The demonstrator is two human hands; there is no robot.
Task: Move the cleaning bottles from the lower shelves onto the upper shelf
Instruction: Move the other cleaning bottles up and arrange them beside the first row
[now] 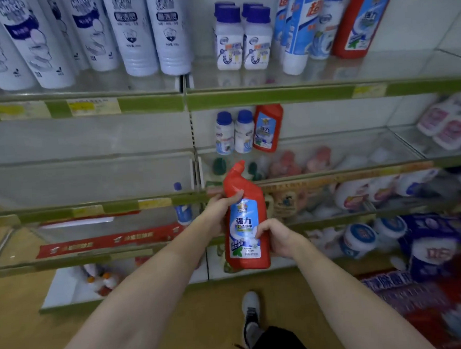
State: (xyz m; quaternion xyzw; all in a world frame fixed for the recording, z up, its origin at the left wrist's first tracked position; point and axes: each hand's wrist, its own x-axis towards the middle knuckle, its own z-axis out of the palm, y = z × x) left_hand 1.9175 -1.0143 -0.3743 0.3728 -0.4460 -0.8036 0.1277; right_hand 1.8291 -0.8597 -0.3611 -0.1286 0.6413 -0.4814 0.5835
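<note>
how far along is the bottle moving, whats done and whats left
Done: the upper shelf already carries a red bottle beside white ones. In hand: the left hand and right hand grip a red cleaner bottle. Left: a matching red bottle and two blue-capped bottles below.

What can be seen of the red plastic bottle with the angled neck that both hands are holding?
The red plastic bottle with the angled neck is held roughly upright in front of the shelves, touching none. Its red cap end bends up and left. A blue and white label with printed characters covers its front. The left hand grips its upper body and the right hand grips its lower right side. It looks closed and undamaged.
</note>
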